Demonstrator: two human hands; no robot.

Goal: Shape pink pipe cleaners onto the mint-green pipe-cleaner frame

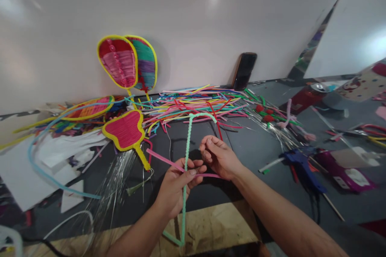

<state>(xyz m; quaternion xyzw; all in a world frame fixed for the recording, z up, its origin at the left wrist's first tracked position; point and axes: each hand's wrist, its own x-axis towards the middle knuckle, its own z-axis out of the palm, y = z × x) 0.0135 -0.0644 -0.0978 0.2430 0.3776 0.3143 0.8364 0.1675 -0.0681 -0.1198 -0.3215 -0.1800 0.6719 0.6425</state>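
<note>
In my left hand (pixel 175 188), fingers and thumb pinch a mint-green pipe cleaner (pixel 188 140). It stands nearly upright, with twisted upper part, a hooked top bending right and a sharp bend near the bottom. A pink pipe cleaner (pixel 163 158) crosses it at the same grip, its right end reaching below my other hand. My right hand (pixel 220 156) is closed in a pinch just to the right, and a thin dark strand (pixel 204 156), seemingly wire, runs between the two hands' fingertips. The strand's ends are hidden by fingers.
Behind lies a heap of coloured pipe cleaners (pixel 193 102). Yellow-rimmed fans (pixel 119 62) lean at the wall; a pink one (pixel 126 130) lies left near paper (pixel 60 156) and wires (pixel 116 180). A phone (pixel 245 70) stands behind; a blue glue gun (pixel 304 168) and scissors (pixel 358 132) lie right.
</note>
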